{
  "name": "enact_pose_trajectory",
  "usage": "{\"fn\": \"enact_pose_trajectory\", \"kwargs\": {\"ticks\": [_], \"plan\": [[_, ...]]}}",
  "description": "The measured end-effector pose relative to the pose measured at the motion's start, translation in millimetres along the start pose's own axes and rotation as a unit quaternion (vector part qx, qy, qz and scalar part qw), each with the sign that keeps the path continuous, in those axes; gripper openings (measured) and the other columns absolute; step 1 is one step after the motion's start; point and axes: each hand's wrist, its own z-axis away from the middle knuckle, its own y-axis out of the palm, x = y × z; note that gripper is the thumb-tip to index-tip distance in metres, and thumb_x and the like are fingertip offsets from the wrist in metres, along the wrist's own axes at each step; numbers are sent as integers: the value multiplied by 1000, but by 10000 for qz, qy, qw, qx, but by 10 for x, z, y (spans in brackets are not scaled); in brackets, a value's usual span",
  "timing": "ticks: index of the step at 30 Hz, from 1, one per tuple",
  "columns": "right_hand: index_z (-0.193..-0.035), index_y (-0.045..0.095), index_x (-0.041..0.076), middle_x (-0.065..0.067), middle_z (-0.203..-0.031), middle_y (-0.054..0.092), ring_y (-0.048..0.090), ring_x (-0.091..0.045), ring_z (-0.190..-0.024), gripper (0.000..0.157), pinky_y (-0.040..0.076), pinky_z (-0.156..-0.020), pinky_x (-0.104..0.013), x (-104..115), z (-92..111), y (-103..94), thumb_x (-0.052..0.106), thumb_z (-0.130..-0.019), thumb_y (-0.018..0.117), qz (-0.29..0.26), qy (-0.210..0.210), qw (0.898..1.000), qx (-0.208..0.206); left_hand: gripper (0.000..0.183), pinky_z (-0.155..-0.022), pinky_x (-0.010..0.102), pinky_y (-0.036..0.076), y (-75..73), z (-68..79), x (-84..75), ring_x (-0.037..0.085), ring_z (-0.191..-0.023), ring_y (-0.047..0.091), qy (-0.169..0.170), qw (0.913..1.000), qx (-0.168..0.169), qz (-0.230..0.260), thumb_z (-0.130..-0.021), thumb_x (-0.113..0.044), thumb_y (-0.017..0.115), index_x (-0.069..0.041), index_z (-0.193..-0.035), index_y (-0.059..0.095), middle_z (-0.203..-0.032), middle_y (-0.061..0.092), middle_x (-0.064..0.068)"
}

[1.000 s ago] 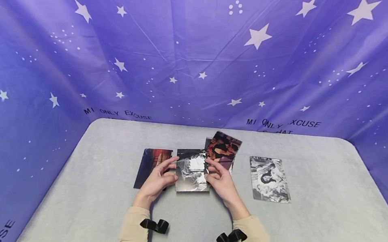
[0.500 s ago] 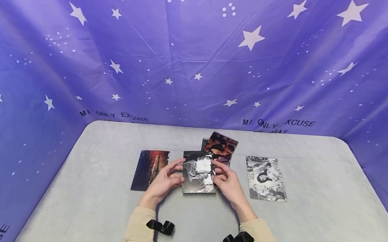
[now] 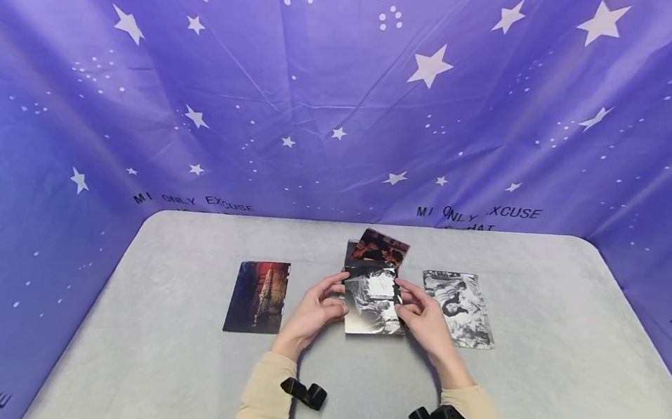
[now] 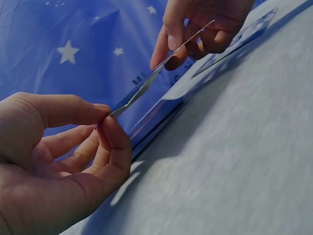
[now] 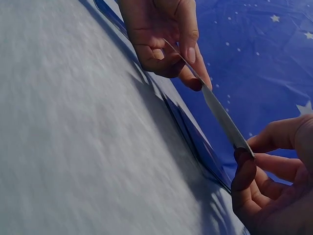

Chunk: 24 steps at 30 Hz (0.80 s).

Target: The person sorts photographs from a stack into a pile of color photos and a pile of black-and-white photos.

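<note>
Photo (image 3: pixel 370 307), long axis running near to far, is pinched by left fingers (image 4: pixel 71 110) and right fingers (image 5: pixel 278 135).

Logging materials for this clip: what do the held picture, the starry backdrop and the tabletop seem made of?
Held picture: probably glossy photo paper or card, by its glare and slim edge.
Starry backdrop: likely smooth fabric, by its folds and creases.
Tabletop: mottled grey, matte, no sharp reflections; material unclear.
</note>
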Motion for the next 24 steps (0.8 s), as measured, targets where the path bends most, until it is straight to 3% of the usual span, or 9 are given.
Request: {"fn": "enact_pose_trajectory", "kwargs": {"ticks": [13, 24], "plan": [[-137, 47, -7, -27, -116, 53, 56, -3, -77, 52, 46, -66, -17, -12, 91, -461, -8, -86, 59, 644, -161, 9974, -270, 67, -71, 25, 53, 433, -230, 105, 11, -77, 61, 115, 9995, 301, -61, -77, 20, 57, 3, -141, 44, -112, 52, 14], [-131, 52, -9, -27, -113, 57, 52, -1, -74, 46, 44, -63, -15, -77, 212, -828, -3, -86, 60, 1572, -293, 9847, -695, 65, -69, 27, 54, 879, -341, 260, 11, -71, 60, 35, 9994, 230, -257, -75, 21, 60, 4, -137, 48, -106, 55, 12]]}}
